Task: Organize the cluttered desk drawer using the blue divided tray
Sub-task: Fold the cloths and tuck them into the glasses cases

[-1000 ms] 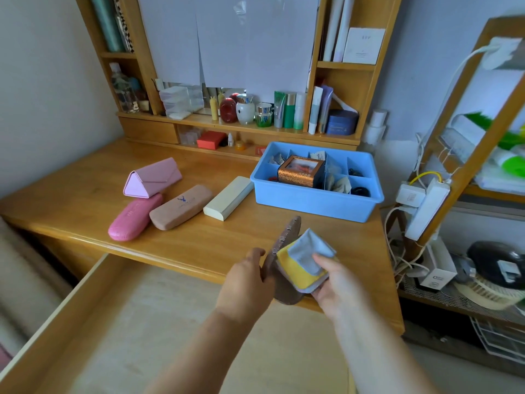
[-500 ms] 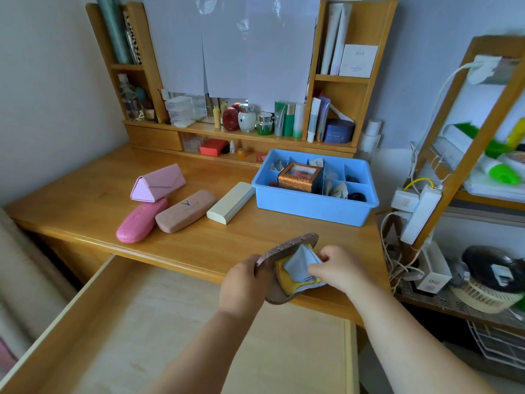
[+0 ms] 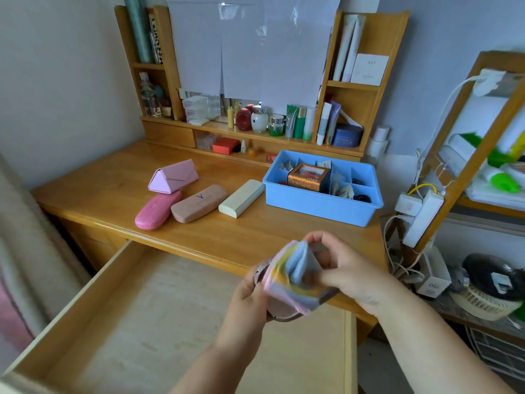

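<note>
Head – both hands: left [image 3: 250, 294] grips brown case [image 3: 279, 314] | right [image 3: 345, 268] pinches soft cloth [image 3: 298, 268]

Brown case [image 3: 279, 309] mostly hidden behind blurred cloth [image 3: 295, 275] and hands

Blue divided plastic tray [image 3: 318, 211] on the wooden desk [image 3: 113, 191], right side, w/ a small brown patterned box [image 3: 308, 182] in its front-left compartment. Left of tray, in a row: cream rectangular case [image 3: 241, 201], tan oval glasses case [image 3: 198, 203], pink oval glasses case [image 3: 157, 209]. Pink triangular folding case [image 3: 173, 176] just behind those two. Open wooden drawer [image 3: 142, 322] pulled out in front of desk. Both hands above drawer's right end: left hand [image 3: 250, 294] & right hand [image 3: 345, 268] on either side of a folded multicolour cloth [image 3: 292, 275] and a dark case, partly hidden.
</note>
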A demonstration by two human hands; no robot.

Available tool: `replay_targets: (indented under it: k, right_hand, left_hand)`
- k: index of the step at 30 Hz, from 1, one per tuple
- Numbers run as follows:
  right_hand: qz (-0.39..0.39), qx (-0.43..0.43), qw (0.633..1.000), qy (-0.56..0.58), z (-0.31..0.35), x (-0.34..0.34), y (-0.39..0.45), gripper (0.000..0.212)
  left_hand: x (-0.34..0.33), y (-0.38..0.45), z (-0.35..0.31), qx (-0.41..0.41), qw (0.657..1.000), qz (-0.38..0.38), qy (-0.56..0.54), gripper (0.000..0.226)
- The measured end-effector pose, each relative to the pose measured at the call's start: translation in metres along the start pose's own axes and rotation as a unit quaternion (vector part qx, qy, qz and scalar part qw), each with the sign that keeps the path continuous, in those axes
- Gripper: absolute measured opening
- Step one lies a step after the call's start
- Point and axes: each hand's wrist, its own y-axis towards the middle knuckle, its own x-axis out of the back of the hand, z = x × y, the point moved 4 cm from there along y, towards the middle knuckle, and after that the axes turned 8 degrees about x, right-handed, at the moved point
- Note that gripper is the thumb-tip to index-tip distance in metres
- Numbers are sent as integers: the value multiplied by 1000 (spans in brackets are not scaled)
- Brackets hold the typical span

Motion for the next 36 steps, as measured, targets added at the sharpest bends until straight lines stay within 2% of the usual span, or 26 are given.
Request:
replay_targets:
  k: [2, 3, 7, 11, 13, 16, 18, 20, 23, 26, 29, 33, 35, 36]
  right_hand:
    - [-25, -6, 987, -157, 5, -4, -1, 46]
    - [-29, -3, 981, -193, 7, -5, -2, 47]
    - [-26, -8, 970, -240, 13, -6, -5, 49]
    - [-62, -27, 960, -271, 9, -4, -10, 45]
    - [-60, -41, 945, -318, 9, -5, -11, 50]
    - [-34, -58, 923, -379, 12, -6, -9, 51]
    - [-6, -74, 921, -381, 12, -5, -6, 46]
    - [10, -86, 940, -329, 10, -2, -5, 42]
    - [-28, -48, 971, -233, 9, -2, -5, 37]
    - [-40, 27, 971, -232, 12, -4, -5, 28]
    - [12, 85, 973, -215, 20, -2, -6, 24]
    - [48, 100, 973, -202, 27, -3, -9, 26]
    - [20, 112, 962, -248, 31, -6, -13, 29]
    - [-28, 130, 943, -305, 33, -5, -16, 33]
  left_hand:
    - [-2, -7, 0, -20, 1000, 18, -7, 37]
    - [-1, -10, 0, -29, 999, 16, -14, 35]
    - [-1, -20, -1, -65, 997, -21, -24, 30]
    - [-4, -30, -10, -114, 992, -50, -8, 38]
    - [-9, -36, -13, -139, 989, -49, 14, 32]
    - [-11, -43, -12, -162, 983, -79, 38, 36]
    - [-11, -45, -13, -161, 982, -85, 43, 38]
    - [-9, -46, -15, -154, 984, -78, 43, 37]
    - [-6, -47, -22, -158, 983, -72, 53, 36]
    - [-2, -49, -25, -154, 985, -68, 36, 33]
    - [3, -48, -25, -112, 992, -51, -20, 31]
    - [10, -47, -26, -85, 994, -25, -67, 33]
    - [12, -48, -27, -91, 994, -22, -55, 34]
    - [13, -49, -27, -95, 994, -25, -45, 34]
